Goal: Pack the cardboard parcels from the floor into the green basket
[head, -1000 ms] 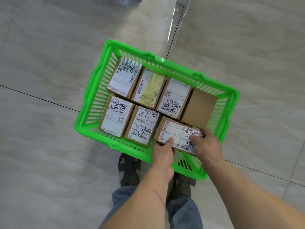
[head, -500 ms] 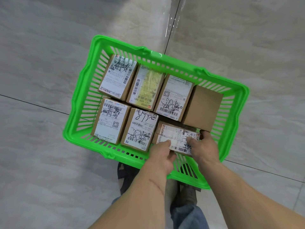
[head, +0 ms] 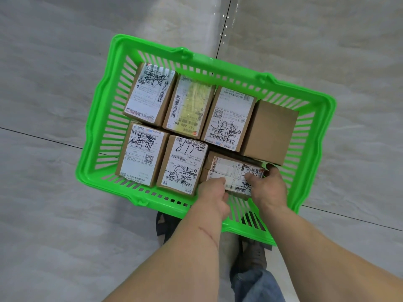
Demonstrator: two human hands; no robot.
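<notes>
Head cam, looking down. Green basket (head: pixel 102 136) on grey tiled floor (head: pixel 54 62), seven cardboard parcels inside.

Far row, L to R: labelled parcel (head: pixel 150 94), yellow-label parcel (head: pixel 189 106), white-label parcel w/ scribble (head: pixel 229 118), plain brown parcel (head: pixel 270 130), no label showing. All four packed side by side, touching.

Near row: parcel w/ QR label (head: pixel 141 154) at left, then parcel marked in black pen (head: pixel 183 163) just beside it. Third slot, near right: the held parcel (head: pixel 233 171), label up, lying crosswise to the others, its far edge just under the plain brown one.

Left hand (head: pixel 214 198) grips the held parcel's near-left edge, thumb on top of label, fingers curled under, hidden. Right hand (head: pixel 269 188) clamps its right end; fingers wrap the far-right corner, one fingertip shows at the gap by the plain brown box. Both hands are inside the basket rim, parcel between them. Cannot tell if the parcel bottom sits on the basket floor.

Below the basket: a sandalled foot (head: pixel 163 225), jeans leg (head: pixel 255 284).
</notes>
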